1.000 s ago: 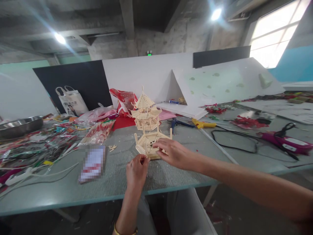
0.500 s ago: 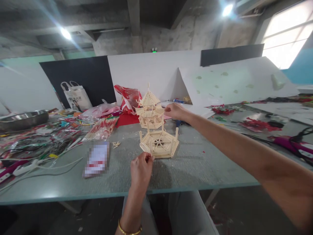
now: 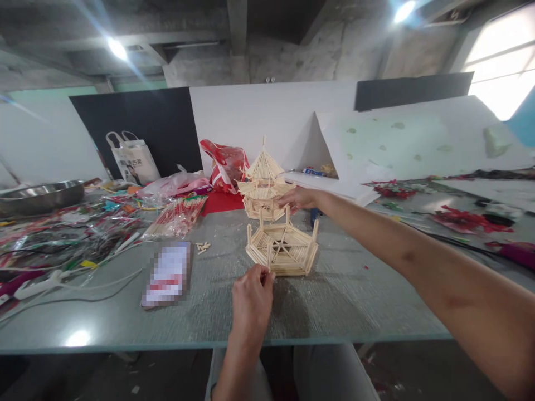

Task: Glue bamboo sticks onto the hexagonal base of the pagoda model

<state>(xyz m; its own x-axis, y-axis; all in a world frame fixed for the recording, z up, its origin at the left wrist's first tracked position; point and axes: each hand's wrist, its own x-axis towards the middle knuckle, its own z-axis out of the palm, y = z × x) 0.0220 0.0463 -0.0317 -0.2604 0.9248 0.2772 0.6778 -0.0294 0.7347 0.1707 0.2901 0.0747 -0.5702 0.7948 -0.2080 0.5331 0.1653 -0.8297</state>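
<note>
Left hand (image 3: 252, 301), grip pinched together at the near rim of the hexagonal stick base (image 3: 282, 252), perhaps on a thin stick; cannot tell. Right hand (image 3: 297, 199), fingers loosely apart, touching the stick pagoda (image 3: 263, 182) just beyond. Both mid-surface (image 3: 343, 301). Likely light, brittle; best held at solid rims. Pale wood, tiered pointed roof.

Your left hand (image 3: 252, 299) hovering low at centre, fingertips pinching together. Your right hand (image 3: 297, 199) reaching forward, arm stretching out, fingers loosely curling.
</note>
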